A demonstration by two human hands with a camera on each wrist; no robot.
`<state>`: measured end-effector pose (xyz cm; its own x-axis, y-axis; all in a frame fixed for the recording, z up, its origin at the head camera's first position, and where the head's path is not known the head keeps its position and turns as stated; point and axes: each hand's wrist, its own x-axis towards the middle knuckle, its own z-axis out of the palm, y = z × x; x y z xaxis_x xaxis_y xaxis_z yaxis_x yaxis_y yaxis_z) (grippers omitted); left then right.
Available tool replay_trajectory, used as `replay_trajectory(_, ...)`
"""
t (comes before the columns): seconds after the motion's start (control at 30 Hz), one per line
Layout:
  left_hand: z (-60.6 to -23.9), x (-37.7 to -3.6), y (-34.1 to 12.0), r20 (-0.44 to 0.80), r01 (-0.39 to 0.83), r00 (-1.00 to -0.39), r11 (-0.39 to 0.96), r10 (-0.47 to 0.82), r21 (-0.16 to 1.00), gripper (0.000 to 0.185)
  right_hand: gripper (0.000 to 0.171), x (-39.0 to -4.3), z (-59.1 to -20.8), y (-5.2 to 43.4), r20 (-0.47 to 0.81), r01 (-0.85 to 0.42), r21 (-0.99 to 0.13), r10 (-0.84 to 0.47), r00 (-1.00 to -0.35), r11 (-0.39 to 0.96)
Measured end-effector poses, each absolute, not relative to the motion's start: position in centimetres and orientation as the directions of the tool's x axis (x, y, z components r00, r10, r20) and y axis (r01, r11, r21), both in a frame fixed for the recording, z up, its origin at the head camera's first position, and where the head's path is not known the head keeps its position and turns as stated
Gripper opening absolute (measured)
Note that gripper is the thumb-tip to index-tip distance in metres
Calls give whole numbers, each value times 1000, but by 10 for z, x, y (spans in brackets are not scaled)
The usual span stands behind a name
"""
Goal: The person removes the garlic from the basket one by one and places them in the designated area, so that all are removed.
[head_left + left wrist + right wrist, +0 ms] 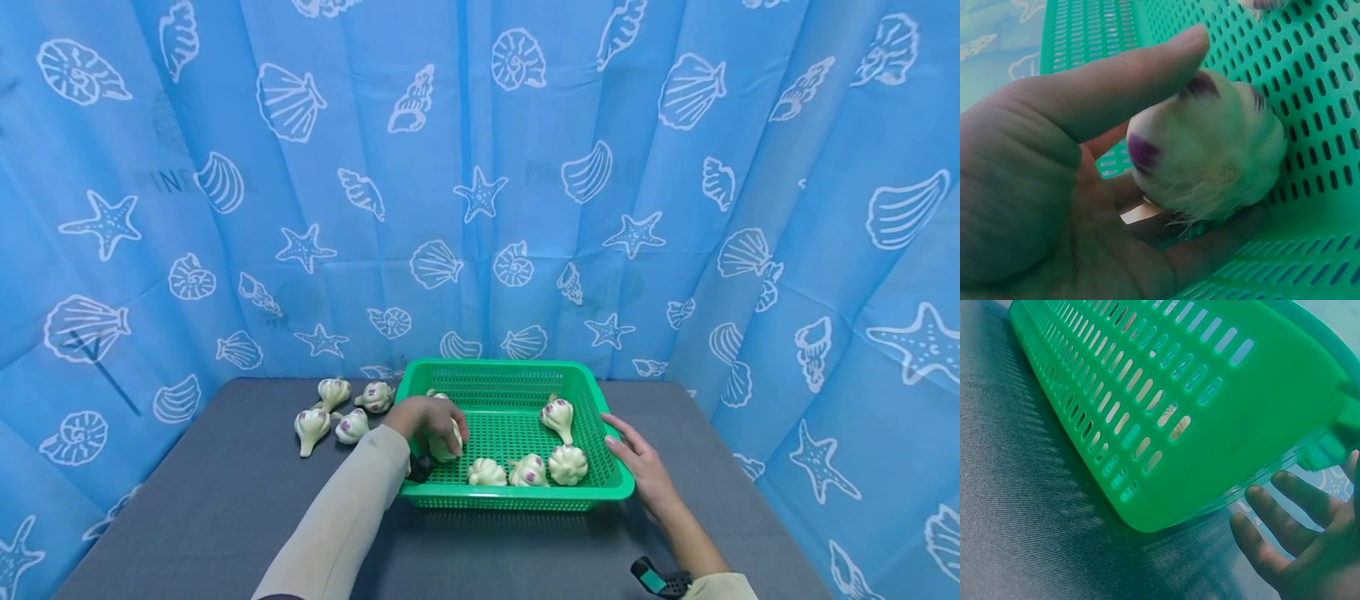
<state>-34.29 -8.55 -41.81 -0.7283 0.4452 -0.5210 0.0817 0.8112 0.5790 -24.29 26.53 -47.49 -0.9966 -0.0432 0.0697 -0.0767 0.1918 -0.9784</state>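
Observation:
My left hand (431, 417) reaches into the left part of a green plastic basket (517, 492) and grips a garlic bulb (1222, 144). In the left wrist view, thumb and fingers lie around the bulb, its roots and purple marks showing. At the basket's right rim, my right hand (637, 460) touches the edge. Its fingers (1272, 512) extend fairly straight and spread along the outer wall in the right wrist view. More garlic lies in the basket: a bulb (487, 472) at the front, others (529, 471) beside it, and one (557, 417) near the right wall.
On the dark grey table (225, 483), several garlic bulbs (312, 428) lie left of the basket. A blue curtain (480, 233) with white shell prints hangs behind and along the sides. A black strap (660, 579) is on the right wrist.

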Motion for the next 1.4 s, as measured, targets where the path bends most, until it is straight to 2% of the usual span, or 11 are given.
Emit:
replay_trajectory(0.27, -420, -343, -84, -447, 169, -749, 794, 489, 584, 27, 53, -241, -476, 265, 81, -90, -975, -55, -995, 201)
replay_trajectory(0.5, -406, -340, -85, -360, 293, -727, 739, 584, 607, 29, 53, -244, -475, 267, 77, -86, -975, -54, -996, 203)
replay_trajectory(0.83, -394, -323, -98, -221, 386, -747, 679, 627, 624, 18, 53, -243, -477, 266, 82, -92, -969, -53, -995, 229)
replay_trajectory(0.97, -390, -315, -106, -144, 415, -751, 630, 645, 657, 23, 54, -244, -476, 265, 63, -72, -972, -45, -997, 224)
replay_trajectory(1.2, -385, -302, -124, -37, 477, -717, 528, 696, 703, 33, 54, -244, -475, 264, 58, -67, -972, -45, -997, 224)
replay_trajectory(1.4, -380, -292, -137, 45, 499, -734, 493, 677, 713, 37, 54, -243, -474, 264, 64, -72, -973, -44, -997, 219)
